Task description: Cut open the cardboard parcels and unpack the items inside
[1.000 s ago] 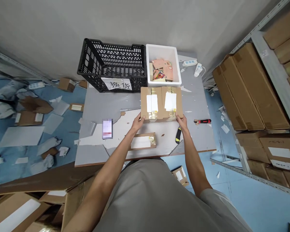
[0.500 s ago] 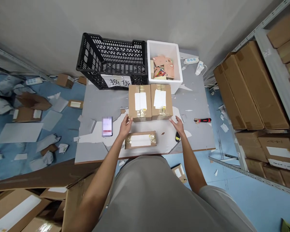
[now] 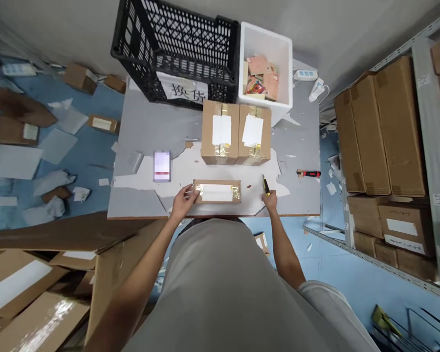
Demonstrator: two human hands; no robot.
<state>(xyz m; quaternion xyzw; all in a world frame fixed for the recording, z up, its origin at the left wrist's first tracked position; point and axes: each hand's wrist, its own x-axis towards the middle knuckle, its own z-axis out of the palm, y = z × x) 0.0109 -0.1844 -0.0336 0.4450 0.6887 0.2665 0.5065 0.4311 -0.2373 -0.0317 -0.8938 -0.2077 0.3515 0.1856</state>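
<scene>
A long, narrow cardboard box (image 3: 217, 192) with a white label and shiny tape lies near the table's front edge. My left hand (image 3: 184, 200) grips its left end, fingers at the corner and thumb along the side. To the right, my right hand (image 3: 270, 199) is closed around a yellow-and-black utility knife (image 3: 266, 186), whose tip points away from me. Beyond the narrow box stand two taped cardboard boxes side by side, the left box (image 3: 220, 132) and the right box (image 3: 254, 134), both with white labels on top.
A black plastic crate (image 3: 198, 73) and a white foam box (image 3: 284, 73) holding small packets stand at the back. On the table (image 3: 139, 122) lie a phone (image 3: 162, 166) and a red-and-black tool (image 3: 310, 173). Shelves with cartons (image 3: 396, 132) line the right; an open carton (image 3: 121, 259) is at lower left.
My left hand has moved from the two boxes to the narrow box's left end. My right hand has picked up the utility knife. The view has shifted.
</scene>
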